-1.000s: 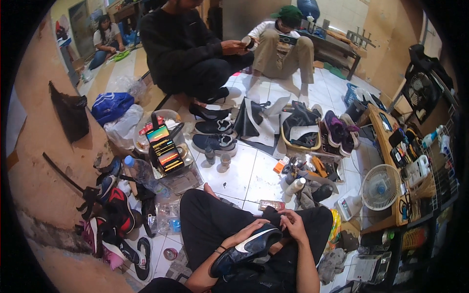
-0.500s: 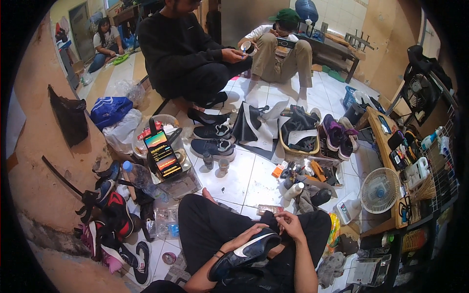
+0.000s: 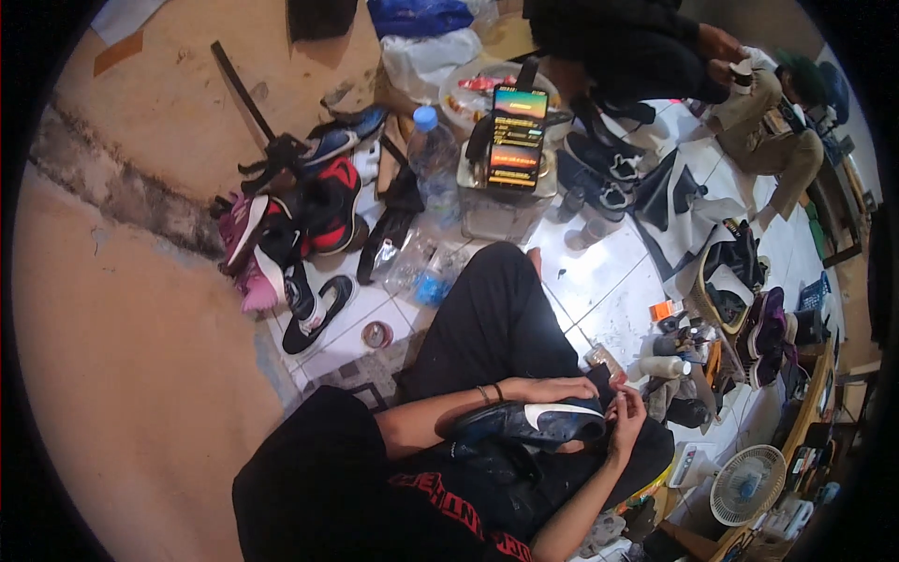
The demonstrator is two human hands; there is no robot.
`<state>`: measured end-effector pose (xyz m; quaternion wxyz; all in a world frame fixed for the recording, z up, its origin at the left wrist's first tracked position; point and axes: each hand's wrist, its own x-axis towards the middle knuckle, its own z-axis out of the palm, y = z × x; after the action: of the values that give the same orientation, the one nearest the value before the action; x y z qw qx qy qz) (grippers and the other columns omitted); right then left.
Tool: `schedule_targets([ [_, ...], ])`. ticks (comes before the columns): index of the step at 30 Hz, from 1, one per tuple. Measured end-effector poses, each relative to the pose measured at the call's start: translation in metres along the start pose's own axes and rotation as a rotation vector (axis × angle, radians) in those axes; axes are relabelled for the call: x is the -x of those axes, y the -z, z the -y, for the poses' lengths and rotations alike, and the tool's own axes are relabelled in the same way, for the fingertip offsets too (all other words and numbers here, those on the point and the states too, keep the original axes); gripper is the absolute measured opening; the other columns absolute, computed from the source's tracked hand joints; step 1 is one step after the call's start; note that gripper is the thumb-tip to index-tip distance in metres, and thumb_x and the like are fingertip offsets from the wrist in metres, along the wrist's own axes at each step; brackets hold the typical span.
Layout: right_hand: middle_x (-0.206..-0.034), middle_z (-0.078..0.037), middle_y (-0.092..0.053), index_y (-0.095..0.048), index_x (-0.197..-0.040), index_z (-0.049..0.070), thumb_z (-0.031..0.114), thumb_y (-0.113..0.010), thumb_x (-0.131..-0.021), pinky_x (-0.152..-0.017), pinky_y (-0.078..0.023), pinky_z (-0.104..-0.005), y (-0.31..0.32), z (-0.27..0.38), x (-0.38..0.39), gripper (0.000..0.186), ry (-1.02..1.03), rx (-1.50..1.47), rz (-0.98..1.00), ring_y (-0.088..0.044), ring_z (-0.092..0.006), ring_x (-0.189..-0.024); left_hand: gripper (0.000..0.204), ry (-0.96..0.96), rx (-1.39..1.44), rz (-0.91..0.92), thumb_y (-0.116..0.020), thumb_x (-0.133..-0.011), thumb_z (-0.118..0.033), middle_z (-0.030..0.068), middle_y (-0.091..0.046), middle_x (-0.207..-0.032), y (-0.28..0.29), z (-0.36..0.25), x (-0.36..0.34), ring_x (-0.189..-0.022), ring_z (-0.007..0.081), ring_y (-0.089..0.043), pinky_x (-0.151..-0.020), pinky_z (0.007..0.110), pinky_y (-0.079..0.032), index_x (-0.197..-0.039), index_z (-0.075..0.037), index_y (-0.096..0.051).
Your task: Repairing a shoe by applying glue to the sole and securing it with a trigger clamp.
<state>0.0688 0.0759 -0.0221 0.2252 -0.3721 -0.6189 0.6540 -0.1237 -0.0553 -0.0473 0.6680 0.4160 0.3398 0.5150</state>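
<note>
Over my lap lies a dark blue shoe (image 3: 510,423) with a white side mark, its length running left to right. My left hand (image 3: 552,389) is closed along its upper edge, dark bands on the wrist. A dark flat piece (image 3: 605,378) stands up between my hands at the right end of the shoe; I cannot tell whether it belongs to it. My right hand (image 3: 626,417) has its fingertips pinched together at this piece's lower edge. The shoe's underside is partly hidden by my hands and legs.
A phone (image 3: 518,136) leans on a clear plastic box beyond my knee, beside a water bottle (image 3: 432,155). Several shoes (image 3: 328,211) pile up along the left wall. A white bottle (image 3: 665,366) and tools lie to the right, near a fan (image 3: 747,484). Two people sit at the far right.
My view has swung to the left, so the wall and shoe pile fill more of it. The shoe stays in my left hand and lies more level; my right hand remains beside the dark piece.
</note>
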Motion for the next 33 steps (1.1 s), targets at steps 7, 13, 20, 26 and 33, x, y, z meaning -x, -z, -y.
schedule_targets([
  [7,-0.067,0.0,-0.056,-0.063,-0.103,0.003,0.015,-0.06,-0.094,-0.047,-0.038,-0.0178,-0.001,0.017,0.005,0.016,-0.03,0.013,-0.055,-0.05,-0.0052,-0.054,0.044,-0.064,0.022,0.037,-0.039,-0.104,-0.037,0.0068,-0.052,-0.122,-0.006,0.001,-0.011,-0.117,0.0149,-0.046,-0.103,0.028,-0.034,-0.125,0.0,-0.05],
  [13,-0.066,-0.003,-0.058,-0.063,-0.102,0.0,0.01,-0.062,-0.092,-0.043,-0.046,-0.0226,-0.001,-0.008,0.006,0.015,-0.058,-0.027,-0.071,-0.057,-0.009,-0.05,0.043,0.111,0.063,-0.01,-0.037,-0.104,-0.032,0.0078,-0.048,-0.128,-0.011,-0.007,0.01,-0.125,0.0154,-0.041,-0.108,0.028,-0.028,-0.134,-0.003,-0.045],
  [20,-0.067,-0.003,-0.06,-0.063,-0.102,-0.001,0.009,-0.062,-0.091,-0.044,-0.048,-0.0222,0.004,0.005,0.012,0.015,-0.066,-0.086,-0.052,-0.058,-0.0093,-0.051,0.044,0.116,-0.019,0.03,-0.036,-0.104,-0.034,0.0085,-0.047,-0.129,-0.009,-0.017,0.0,-0.124,0.0161,-0.043,-0.109,0.027,-0.028,-0.135,-0.004,-0.044],
  [26,-0.068,-0.003,-0.061,-0.064,-0.1,-0.002,0.01,-0.062,-0.092,-0.052,-0.051,-0.0246,0.008,0.005,0.015,0.015,-0.066,-0.079,-0.046,-0.06,-0.0104,-0.057,0.047,0.164,-0.025,0.02,-0.035,-0.104,-0.037,0.009,-0.046,-0.13,-0.007,-0.022,0.002,-0.124,0.0175,-0.042,-0.108,0.027,-0.028,-0.136,-0.004,-0.043],
  [33,-0.075,-0.008,-0.063,-0.06,-0.076,-0.003,0.009,-0.067,-0.085,-0.069,-0.049,-0.028,0.079,0.042,0.094,0.017,0.021,0.644,-0.54,-0.062,-0.0137,-0.075,0.051,0.072,-0.063,0.067,-0.032,-0.103,-0.04,0.0113,-0.043,-0.134,-0.003,-0.013,0.002,-0.129,0.0206,-0.038,-0.112,0.033,-0.024,-0.139,-0.004,-0.041],
])
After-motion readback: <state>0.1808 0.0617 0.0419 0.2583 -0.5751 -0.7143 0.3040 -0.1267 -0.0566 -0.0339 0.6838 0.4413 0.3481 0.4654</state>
